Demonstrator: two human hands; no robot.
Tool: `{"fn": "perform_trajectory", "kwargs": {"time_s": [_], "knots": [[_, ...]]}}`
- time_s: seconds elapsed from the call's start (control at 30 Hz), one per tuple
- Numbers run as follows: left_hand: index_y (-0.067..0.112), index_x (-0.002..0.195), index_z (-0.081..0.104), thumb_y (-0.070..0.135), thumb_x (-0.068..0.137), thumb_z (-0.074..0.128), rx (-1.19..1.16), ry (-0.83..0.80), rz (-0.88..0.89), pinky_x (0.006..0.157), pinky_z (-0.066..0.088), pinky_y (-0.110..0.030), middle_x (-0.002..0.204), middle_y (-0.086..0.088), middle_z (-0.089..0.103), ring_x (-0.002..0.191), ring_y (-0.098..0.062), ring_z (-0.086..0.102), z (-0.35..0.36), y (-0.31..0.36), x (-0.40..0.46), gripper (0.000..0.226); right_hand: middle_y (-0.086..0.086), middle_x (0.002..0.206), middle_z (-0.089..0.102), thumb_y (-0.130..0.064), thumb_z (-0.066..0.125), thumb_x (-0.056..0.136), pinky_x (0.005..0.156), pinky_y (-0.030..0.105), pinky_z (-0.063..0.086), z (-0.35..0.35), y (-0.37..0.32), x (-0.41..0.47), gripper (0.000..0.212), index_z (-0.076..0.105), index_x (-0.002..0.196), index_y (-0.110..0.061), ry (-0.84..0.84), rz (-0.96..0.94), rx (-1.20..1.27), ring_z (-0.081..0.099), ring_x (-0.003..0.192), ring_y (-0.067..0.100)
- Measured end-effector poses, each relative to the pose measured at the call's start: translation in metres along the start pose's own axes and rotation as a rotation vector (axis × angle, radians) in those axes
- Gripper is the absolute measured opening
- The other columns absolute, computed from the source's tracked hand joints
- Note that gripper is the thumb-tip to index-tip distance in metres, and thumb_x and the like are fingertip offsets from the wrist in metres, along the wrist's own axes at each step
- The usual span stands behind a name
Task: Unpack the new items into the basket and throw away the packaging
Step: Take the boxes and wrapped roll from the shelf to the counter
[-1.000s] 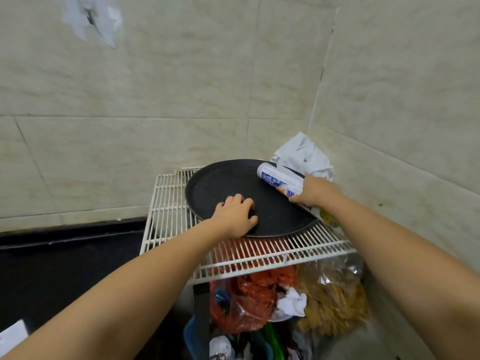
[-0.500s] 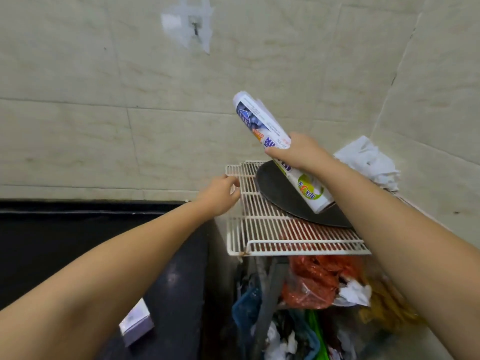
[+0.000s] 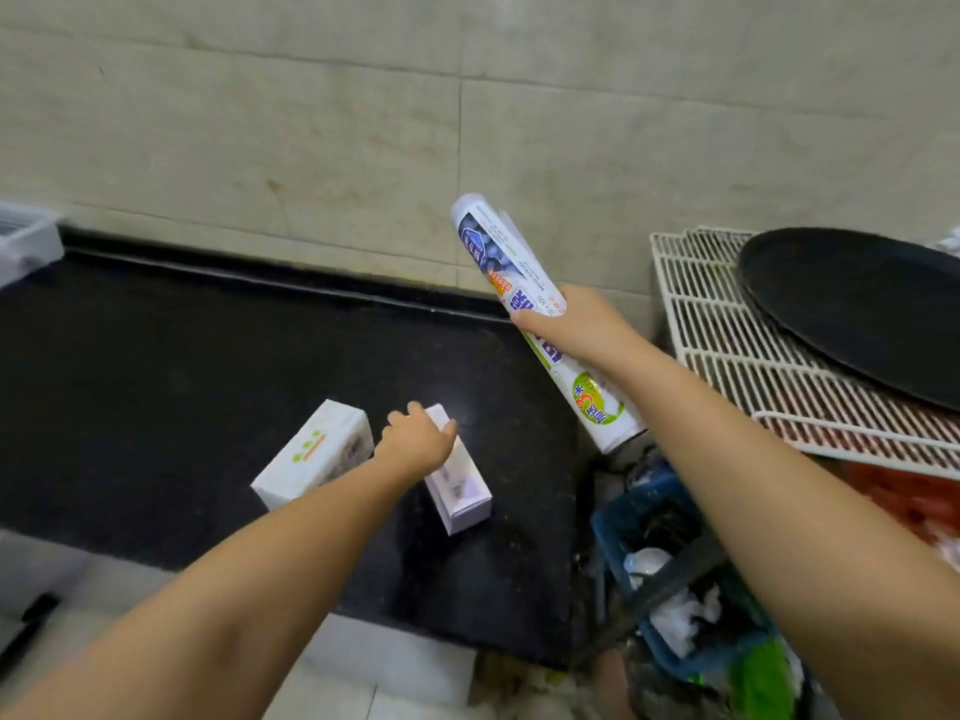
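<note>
My right hand [image 3: 563, 327] grips a long white printed roll package [image 3: 519, 283] around its middle, holding it tilted in the air above the black counter's right end. My left hand [image 3: 415, 441] reaches down over a small white box [image 3: 462, 493] on the black counter [image 3: 156, 381], fingers loosely curled on its top; whether it grips the box I cannot tell. A second, larger white box [image 3: 317, 454] lies just left of it. A blue bin [image 3: 670, 569] with rubbish stands on the floor below my right forearm.
A white wire rack [image 3: 727, 330] at the right carries a round black tray [image 3: 857, 309]. Red bags [image 3: 914, 506] sit under the rack. A white container [image 3: 26, 236] shows at the far left edge. Beige tiled wall runs behind.
My view swung left from the rack to the counter. My right hand lifted the roll off the tray and carried it left. My left hand left the rack and dropped to the small box.
</note>
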State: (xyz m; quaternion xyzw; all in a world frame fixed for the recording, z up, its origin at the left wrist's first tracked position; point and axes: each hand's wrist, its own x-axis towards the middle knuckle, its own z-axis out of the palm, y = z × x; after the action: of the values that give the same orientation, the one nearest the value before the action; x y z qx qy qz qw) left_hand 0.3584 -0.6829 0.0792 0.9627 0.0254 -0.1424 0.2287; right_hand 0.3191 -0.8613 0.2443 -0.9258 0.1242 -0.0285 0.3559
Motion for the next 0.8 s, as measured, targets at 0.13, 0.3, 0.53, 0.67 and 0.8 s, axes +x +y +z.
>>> {"fn": "perform_trajectory", "kwargs": {"time_s": [0.13,0.3,0.53,0.67,0.8], "knots": [[0.004,0.146,-0.002,0.068,0.078,0.047,-0.096,-0.025,-0.164,0.102,0.034,-0.047,0.147,-0.022,0.027,0.129,-0.039,0.037,0.039,0.004,0.002,0.105,0.001,0.093,0.059,-0.053,0.062,0.076,0.066,0.030,0.041,0.028,0.034,-0.004,0.049,0.055,0.105,-0.014,-0.050,0.072,-0.083,0.056,0.081,0.021],[0.005,0.144,-0.013,0.058,0.074,0.062,-0.072,0.024,-0.191,0.096,0.039,-0.045,0.145,-0.018,0.026,0.128,-0.036,0.036,0.065,0.014,-0.007,0.116,0.000,0.094,0.060,-0.054,0.062,0.076,0.067,0.031,0.046,0.044,0.070,-0.006,0.049,0.054,0.104,-0.015,-0.122,0.078,-0.095,0.060,0.082,0.021],[0.022,0.146,0.005,0.041,0.082,0.051,-0.324,0.198,-0.015,0.086,0.044,-0.043,0.130,-0.016,0.038,0.112,-0.037,0.050,0.013,-0.006,-0.030,0.080,0.006,0.102,0.063,-0.052,0.063,0.077,0.054,0.025,0.041,0.068,0.049,0.016,0.048,0.053,0.104,-0.013,-0.204,-0.044,0.006,0.059,0.079,0.018],[0.029,0.139,0.016,0.040,0.073,0.050,-0.415,0.452,0.051,0.082,0.048,-0.042,0.114,-0.006,0.043,0.098,-0.027,0.052,-0.057,-0.051,-0.059,0.076,0.006,0.102,0.064,-0.052,0.063,0.076,0.056,0.027,0.046,0.103,-0.010,0.020,0.051,0.053,0.108,-0.013,-0.286,-0.183,0.097,0.063,0.082,0.019],[0.031,0.136,0.022,0.035,0.074,0.052,-0.457,0.622,-0.060,0.082,0.050,-0.045,0.114,-0.010,0.047,0.094,-0.026,0.049,-0.123,-0.131,-0.087,0.070,0.006,0.104,0.064,-0.052,0.062,0.076,0.064,0.030,0.048,0.148,-0.080,0.014,0.052,0.054,0.108,-0.011,-0.390,-0.323,0.072,0.062,0.087,0.021]]}}
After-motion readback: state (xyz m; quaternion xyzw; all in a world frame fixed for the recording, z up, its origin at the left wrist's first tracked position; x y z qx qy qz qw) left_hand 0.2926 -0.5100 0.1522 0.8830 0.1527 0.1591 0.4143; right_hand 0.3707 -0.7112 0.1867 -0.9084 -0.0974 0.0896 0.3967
